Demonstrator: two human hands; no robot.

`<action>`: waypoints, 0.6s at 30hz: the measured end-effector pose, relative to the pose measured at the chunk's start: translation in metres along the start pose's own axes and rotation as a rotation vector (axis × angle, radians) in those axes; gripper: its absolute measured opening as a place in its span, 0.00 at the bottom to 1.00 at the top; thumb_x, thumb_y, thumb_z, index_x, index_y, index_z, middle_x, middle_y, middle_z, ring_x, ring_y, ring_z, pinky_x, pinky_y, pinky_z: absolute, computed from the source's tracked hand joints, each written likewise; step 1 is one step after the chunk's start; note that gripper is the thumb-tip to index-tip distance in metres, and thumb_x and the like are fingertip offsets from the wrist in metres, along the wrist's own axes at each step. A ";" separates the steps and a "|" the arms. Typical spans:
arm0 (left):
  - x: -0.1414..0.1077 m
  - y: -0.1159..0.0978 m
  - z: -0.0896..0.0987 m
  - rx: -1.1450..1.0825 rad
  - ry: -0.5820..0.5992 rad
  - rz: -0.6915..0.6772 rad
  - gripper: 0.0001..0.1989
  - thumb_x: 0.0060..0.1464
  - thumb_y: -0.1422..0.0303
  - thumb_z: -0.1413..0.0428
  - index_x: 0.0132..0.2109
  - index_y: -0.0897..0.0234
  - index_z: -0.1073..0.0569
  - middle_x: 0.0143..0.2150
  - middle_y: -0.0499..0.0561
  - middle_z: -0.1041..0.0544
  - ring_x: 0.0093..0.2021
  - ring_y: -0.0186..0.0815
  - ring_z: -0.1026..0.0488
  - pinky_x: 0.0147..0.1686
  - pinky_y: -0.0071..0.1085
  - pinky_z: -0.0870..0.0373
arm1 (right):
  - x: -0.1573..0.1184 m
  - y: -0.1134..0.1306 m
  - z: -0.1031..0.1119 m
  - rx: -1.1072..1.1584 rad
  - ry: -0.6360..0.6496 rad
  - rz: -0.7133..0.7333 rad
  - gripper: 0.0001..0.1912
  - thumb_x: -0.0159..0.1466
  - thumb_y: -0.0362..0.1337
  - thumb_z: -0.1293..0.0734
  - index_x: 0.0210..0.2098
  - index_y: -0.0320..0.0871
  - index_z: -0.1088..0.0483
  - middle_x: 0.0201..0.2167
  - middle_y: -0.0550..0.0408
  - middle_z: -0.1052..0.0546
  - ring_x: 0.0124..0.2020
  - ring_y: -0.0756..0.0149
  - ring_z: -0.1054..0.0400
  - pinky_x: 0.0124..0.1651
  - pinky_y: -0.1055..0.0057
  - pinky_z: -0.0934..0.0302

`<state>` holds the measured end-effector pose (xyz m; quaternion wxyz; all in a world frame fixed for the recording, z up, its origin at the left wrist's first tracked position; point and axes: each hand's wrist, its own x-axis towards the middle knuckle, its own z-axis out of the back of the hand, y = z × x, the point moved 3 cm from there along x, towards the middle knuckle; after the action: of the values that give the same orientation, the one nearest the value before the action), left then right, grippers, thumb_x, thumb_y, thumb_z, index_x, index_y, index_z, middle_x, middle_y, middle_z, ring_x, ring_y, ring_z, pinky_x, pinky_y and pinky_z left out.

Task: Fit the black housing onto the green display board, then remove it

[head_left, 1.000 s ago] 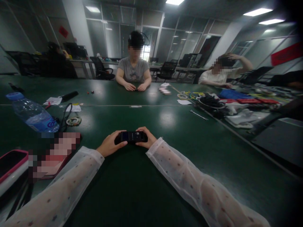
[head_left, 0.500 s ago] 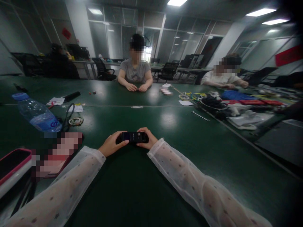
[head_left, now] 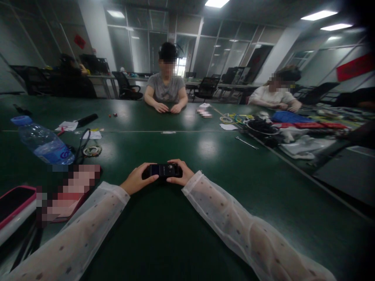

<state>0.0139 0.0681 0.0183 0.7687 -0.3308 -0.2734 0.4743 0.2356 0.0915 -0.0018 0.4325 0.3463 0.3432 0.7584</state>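
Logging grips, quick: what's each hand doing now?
Left hand: closed on one end of the black device.
Right hand: closed on its other end.

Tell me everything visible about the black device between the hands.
The black device is oblong, its visible face smooth-looking, perhaps plastic or glass, with pale markings too small to read. It lies sideways across the view, the left hand gripping one end and the right hand the other; whether it touches the green table is unclear.
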 end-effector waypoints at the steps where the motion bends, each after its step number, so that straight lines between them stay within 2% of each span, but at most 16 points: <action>1: 0.000 0.000 0.000 -0.005 0.004 -0.002 0.25 0.53 0.54 0.46 0.55 0.59 0.36 0.51 0.55 0.29 0.50 0.45 0.30 0.48 0.44 0.32 | 0.000 0.000 0.000 0.009 0.006 -0.011 0.36 0.44 0.49 0.25 0.50 0.51 0.37 0.43 0.51 0.34 0.47 0.55 0.38 0.51 0.50 0.42; 8: -0.001 -0.003 0.001 -0.001 0.020 -0.004 0.25 0.53 0.54 0.45 0.54 0.60 0.36 0.50 0.56 0.29 0.48 0.44 0.30 0.47 0.43 0.32 | 0.001 0.000 0.000 -0.004 0.006 -0.005 0.30 0.45 0.49 0.25 0.47 0.51 0.33 0.42 0.52 0.33 0.48 0.56 0.38 0.51 0.51 0.41; 18: -0.003 -0.008 0.002 0.023 0.035 -0.031 0.24 0.52 0.55 0.45 0.54 0.58 0.36 0.52 0.55 0.31 0.50 0.45 0.31 0.49 0.45 0.34 | 0.002 0.007 0.006 -0.009 0.125 0.006 0.28 0.48 0.48 0.26 0.47 0.50 0.33 0.44 0.53 0.31 0.50 0.58 0.38 0.52 0.53 0.42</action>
<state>0.0155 0.0635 0.0256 0.7842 -0.3259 -0.2596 0.4598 0.2369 0.0920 0.0079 0.4096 0.2972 0.3650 0.7815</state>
